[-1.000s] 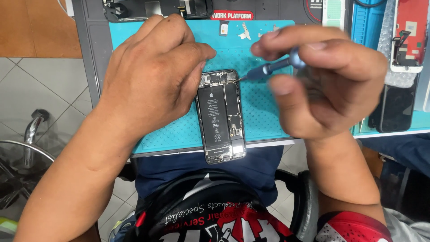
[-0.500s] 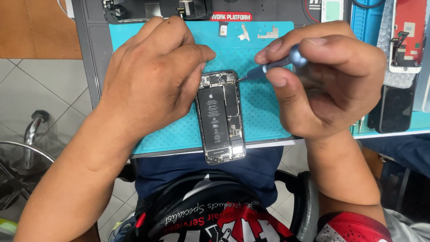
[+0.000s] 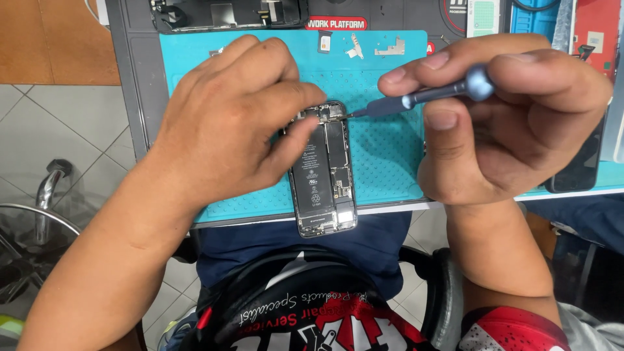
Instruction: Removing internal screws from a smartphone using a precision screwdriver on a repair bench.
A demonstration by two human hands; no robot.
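Observation:
An opened smartphone [image 3: 325,175], back cover off with its black battery and circuit board showing, lies on a teal work mat [image 3: 383,156] at the table's near edge. My left hand [image 3: 234,123] rests over the phone's upper left side, fingers pressing on it. My right hand [image 3: 513,117] grips a slim blue-grey precision screwdriver [image 3: 422,97], whose tip touches the phone's top right corner.
Small metal brackets and parts [image 3: 370,47] lie at the mat's far edge. A dark phone frame [image 3: 227,13] sits beyond the mat. More phones and parts [image 3: 585,39] stand at the right. A black headrest-like object [image 3: 292,286] sits near my lap.
My right hand has shifted slightly right and up, and the screwdriver tip now meets the phone's top right corner. My left hand stays on the phone.

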